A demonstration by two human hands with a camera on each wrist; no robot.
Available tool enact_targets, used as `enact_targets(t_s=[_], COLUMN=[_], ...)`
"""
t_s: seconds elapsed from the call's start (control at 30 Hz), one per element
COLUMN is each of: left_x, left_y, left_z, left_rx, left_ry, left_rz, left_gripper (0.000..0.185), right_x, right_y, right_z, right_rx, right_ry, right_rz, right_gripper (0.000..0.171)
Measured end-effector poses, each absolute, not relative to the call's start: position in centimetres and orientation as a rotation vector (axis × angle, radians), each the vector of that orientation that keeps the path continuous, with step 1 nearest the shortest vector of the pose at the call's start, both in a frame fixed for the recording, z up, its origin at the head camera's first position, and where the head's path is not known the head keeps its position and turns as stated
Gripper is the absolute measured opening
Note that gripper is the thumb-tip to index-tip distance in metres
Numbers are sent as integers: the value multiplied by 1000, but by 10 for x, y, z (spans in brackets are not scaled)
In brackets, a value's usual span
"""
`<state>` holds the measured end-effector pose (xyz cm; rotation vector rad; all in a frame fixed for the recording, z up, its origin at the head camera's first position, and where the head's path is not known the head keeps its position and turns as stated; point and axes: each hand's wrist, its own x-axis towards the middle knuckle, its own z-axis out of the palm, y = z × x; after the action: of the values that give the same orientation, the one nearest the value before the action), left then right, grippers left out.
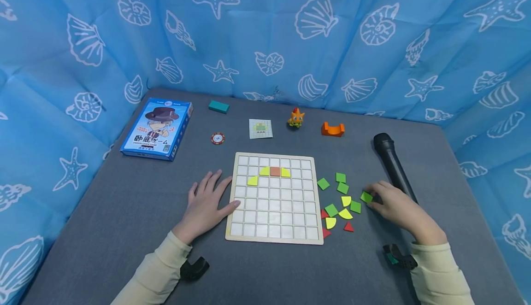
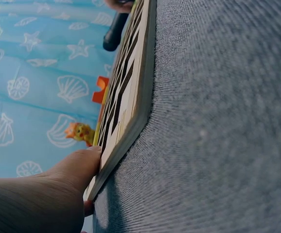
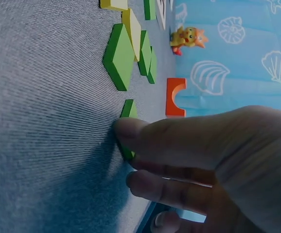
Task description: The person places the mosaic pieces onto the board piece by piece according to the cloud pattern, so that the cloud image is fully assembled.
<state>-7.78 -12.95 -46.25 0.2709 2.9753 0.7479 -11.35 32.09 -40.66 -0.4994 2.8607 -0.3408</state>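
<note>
Green square tile [image 1: 366, 197] sits on the grey mat right of the grid board [image 1: 275, 197], under the right hand's [image 1: 397, 208] curled fingertips [image 3: 127, 127], which pinch it. Going left to right: left hand [image 1: 205, 203] lies flat, fingers straight, against the board's left edge; loose tiles [image 1: 341, 206] between; black microphone [image 1: 392, 163] just behind.

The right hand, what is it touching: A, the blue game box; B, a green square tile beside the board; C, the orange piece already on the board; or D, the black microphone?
B: the right hand has its fingertips on a green square tile lying on the table right of the board.
</note>
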Motion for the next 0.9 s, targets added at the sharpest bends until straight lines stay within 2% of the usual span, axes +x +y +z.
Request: enact_targets(t_s=[0.5, 0.73, 0.9], left_x=[-77, -77, -77], left_y=[-129, -129, -129], left_z=[-461, -463, -464], left_rx=[268, 258, 262], left_ry=[2977, 2971, 2972], left_rz=[746, 748, 756], left_gripper=[70, 71, 71], right_x=[-118, -126, -131], right_y=[299, 270, 243], right_z=[-401, -394, -392], right_rx=[-615, -633, -747], right_ry=[2902, 2871, 2854], right_rz=[-423, -409, -388], right_gripper=[28, 22, 19])
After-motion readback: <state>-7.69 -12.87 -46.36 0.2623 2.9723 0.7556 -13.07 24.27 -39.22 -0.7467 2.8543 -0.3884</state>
